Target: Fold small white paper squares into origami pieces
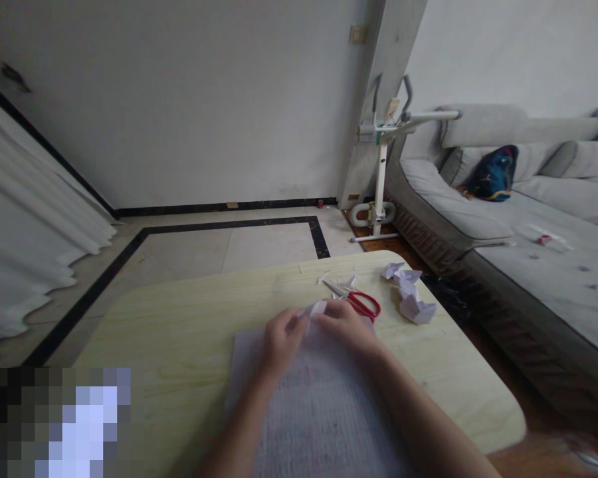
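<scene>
A small folded piece of white paper (315, 309) is pinched between my two hands. My left hand (284, 335) has its fingers closed on the paper's left side. On the right side, my right hand (346, 324) grips it between thumb and fingers. Both hands are over a large sheet of paper with lines and writing (313, 418), which lies on the table under my forearms. Just beyond my right hand lie scissors with red handles (363, 305), their blades pointing left among thin paper scraps (347, 281).
Several folded paper pieces (416, 307) sit near the right edge of the pale wooden table (179, 345). A grey sofa (478, 219) with a blue bag (498, 174) stands to the right. White exercise equipment (381, 166) is beyond the table, and a white curtain (24, 226) hangs at left.
</scene>
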A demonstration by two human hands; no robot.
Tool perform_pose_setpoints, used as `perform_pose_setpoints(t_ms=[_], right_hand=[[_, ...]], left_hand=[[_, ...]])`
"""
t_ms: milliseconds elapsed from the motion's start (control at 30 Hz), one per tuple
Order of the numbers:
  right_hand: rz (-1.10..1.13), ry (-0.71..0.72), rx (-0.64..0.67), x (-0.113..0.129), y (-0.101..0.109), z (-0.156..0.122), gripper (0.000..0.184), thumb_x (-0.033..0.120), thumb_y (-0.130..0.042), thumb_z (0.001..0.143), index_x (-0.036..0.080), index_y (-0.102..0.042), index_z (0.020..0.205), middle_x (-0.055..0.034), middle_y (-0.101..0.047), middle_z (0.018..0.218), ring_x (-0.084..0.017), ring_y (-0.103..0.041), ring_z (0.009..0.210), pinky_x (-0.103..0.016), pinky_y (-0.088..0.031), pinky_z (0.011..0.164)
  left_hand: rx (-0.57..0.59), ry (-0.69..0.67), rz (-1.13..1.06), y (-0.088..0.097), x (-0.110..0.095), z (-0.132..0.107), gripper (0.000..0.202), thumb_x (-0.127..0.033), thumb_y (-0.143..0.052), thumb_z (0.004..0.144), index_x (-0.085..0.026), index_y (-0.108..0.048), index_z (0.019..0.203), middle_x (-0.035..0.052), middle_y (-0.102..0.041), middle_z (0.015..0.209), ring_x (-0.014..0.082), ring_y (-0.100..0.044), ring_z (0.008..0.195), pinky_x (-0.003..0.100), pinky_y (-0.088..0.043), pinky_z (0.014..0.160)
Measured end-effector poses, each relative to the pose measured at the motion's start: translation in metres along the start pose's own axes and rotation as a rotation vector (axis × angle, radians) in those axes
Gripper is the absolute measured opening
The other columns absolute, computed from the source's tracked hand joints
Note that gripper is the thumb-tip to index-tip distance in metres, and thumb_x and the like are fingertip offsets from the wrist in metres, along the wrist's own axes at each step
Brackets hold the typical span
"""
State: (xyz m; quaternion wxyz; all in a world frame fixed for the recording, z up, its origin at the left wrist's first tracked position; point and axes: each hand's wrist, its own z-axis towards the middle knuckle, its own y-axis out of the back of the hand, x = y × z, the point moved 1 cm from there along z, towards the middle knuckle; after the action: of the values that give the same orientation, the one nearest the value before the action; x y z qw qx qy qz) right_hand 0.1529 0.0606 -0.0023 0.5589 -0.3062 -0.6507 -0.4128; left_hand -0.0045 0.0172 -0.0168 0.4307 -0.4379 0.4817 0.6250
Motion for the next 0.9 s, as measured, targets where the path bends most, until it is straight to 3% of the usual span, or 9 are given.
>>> perform_pose_setpoints(t_ms=[100,267,433,633,767,900], right_hand=[[0.098,0.004,0.044,-0.001,0.0,0.002,0.021,0.034,-0.061,0.082,0.016,-0.071,0.089,-0.0045,-0.072,0.087,-0.02,-0.065,0.08,-0.028,-0.05,0.072],[0.163,-0.006,-0.049,-0.004,0.0,0.004,0.019,0.032,-0.064,0.08,0.017,-0.071,0.088,-0.0042,-0.072,0.086,-0.021,-0.065,0.082,-0.031,-0.049,0.076],[0.192,-0.014,-0.079,-0.007,-0.001,0.004,0.02,0.036,-0.066,0.079,0.018,-0.071,0.087,-0.0032,-0.071,0.084,-0.021,-0.065,0.082,-0.03,-0.047,0.074],[0.184,-0.077,-0.181,-0.013,0.0,0.004,0.026,0.043,-0.065,0.078,0.018,-0.066,0.081,-0.0015,-0.066,0.072,-0.016,-0.059,0.063,-0.024,-0.041,0.055],[0.186,-0.056,-0.22,-0.017,-0.002,0.006,0.025,0.043,-0.066,0.077,0.018,-0.064,0.079,-0.0011,-0.065,0.071,-0.016,-0.058,0.064,-0.025,-0.042,0.056],[0.192,-0.04,-0.241,-0.017,-0.004,0.007,0.024,0.042,-0.068,0.076,0.018,-0.065,0.076,-0.0011,-0.065,0.071,-0.017,-0.059,0.065,-0.026,-0.044,0.059]], left_hand=[[0.039,0.015,-0.067,0.0,-0.001,-0.001,0.028,-0.039,-0.055,0.085,-0.015,-0.069,0.083,0.0024,-0.066,0.071,0.0156,-0.06,0.068,0.021,-0.045,0.061],[0.069,0.09,-0.2,-0.005,0.006,0.001,0.029,-0.037,-0.064,0.08,-0.015,-0.067,0.098,0.0053,-0.071,0.086,0.0182,-0.066,0.078,0.024,-0.05,0.069],[0.067,0.13,-0.247,-0.007,0.007,0.002,0.026,-0.035,-0.065,0.08,-0.015,-0.067,0.096,0.006,-0.072,0.088,0.019,-0.067,0.08,0.025,-0.052,0.07],[0.053,0.13,-0.262,-0.006,0.003,0.001,0.025,-0.033,-0.066,0.078,-0.014,-0.067,0.095,0.0063,-0.072,0.09,0.0183,-0.066,0.082,0.024,-0.052,0.072],[0.106,0.151,-0.283,-0.008,0.005,0.0,0.029,-0.035,-0.066,0.078,-0.014,-0.065,0.099,0.0071,-0.072,0.092,0.0195,-0.067,0.084,0.026,-0.052,0.072],[0.111,0.144,-0.207,-0.01,0.009,0.0,0.024,-0.037,-0.064,0.08,-0.014,-0.065,0.089,0.006,-0.071,0.082,0.019,-0.066,0.077,0.025,-0.051,0.067]])
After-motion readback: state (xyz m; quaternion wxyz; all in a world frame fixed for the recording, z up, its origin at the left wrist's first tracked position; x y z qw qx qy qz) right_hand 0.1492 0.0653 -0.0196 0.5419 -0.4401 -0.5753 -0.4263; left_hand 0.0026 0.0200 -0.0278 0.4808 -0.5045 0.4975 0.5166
